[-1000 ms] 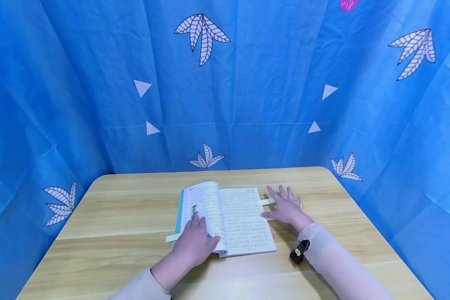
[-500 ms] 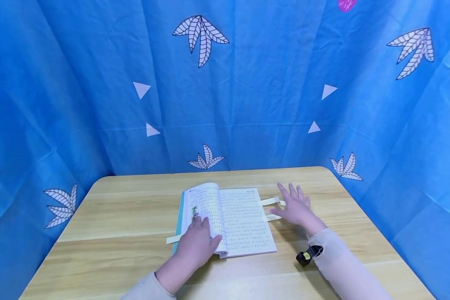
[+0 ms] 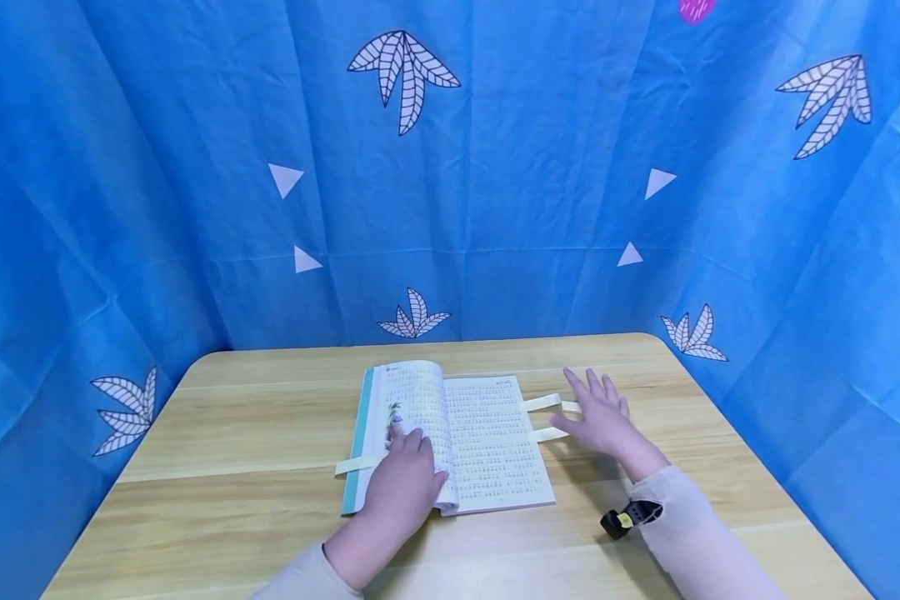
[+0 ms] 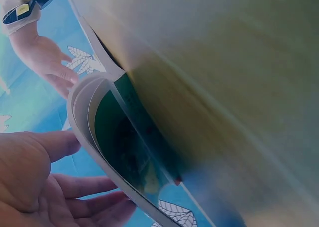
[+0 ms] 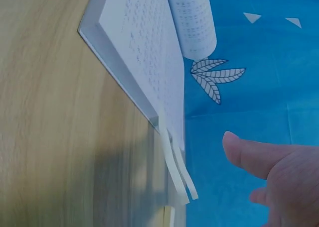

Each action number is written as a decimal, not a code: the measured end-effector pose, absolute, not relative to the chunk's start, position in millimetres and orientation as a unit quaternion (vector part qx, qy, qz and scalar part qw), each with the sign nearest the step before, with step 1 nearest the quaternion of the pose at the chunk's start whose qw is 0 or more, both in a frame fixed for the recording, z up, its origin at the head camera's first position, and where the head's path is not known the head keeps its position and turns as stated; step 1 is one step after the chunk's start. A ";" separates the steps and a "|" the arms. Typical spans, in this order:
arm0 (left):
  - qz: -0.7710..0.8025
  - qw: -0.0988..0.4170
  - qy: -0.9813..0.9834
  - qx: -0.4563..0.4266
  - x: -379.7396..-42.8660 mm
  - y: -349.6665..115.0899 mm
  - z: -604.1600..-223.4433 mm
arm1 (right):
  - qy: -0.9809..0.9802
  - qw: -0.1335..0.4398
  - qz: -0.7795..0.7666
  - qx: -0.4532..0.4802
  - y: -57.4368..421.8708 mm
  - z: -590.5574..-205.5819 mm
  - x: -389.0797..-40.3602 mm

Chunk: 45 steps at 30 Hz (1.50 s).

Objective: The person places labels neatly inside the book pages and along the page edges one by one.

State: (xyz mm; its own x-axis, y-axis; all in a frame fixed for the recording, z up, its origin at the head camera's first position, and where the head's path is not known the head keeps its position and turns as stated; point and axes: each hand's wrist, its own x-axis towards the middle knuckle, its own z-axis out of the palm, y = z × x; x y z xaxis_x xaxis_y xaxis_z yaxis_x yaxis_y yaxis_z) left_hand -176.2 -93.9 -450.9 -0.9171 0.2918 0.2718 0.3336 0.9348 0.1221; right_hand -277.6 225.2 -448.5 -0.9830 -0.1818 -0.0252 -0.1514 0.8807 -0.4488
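An open book (image 3: 498, 450) lies on the table, its left pages bulging up in a curve. My left hand (image 3: 402, 483) rests on the left page with fingers extended; in the left wrist view the thumb and fingers touch the curved pages. A pale paper strip (image 3: 354, 465) runs from the left page out past the teal cover edge. Two more strips, the upper strip (image 3: 543, 402) and lower strip (image 3: 549, 434), stick out from the right edge. Beside them my right hand (image 3: 603, 421) hovers with fingers spread, holding nothing. Another short strip (image 3: 571, 407) lies by its fingers.
The wooden table (image 3: 217, 417) has rounded far corners. A blue curtain (image 3: 540, 167) with leaf and triangle prints hangs behind and at both sides. A black wrist device (image 3: 630, 518) is strapped at the right sleeve.
My right hand has moved right, away from the book, uncovering the strips there. The left hand shifts slightly right on the page, and more of the left strip now shows over the page.
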 end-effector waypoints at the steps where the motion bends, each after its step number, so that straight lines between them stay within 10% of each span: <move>1: -0.076 0.133 -0.974 -0.168 -176.2 -93.3 -451.0 | 0.969 0.032 -0.229 -0.086 225.2 -447.8 -276.3; 45: 0.036 0.032 -0.991 -0.127 -175.2 -44.1 -454.0 | 0.967 0.025 -0.237 -0.095 234.3 -453.5 -267.2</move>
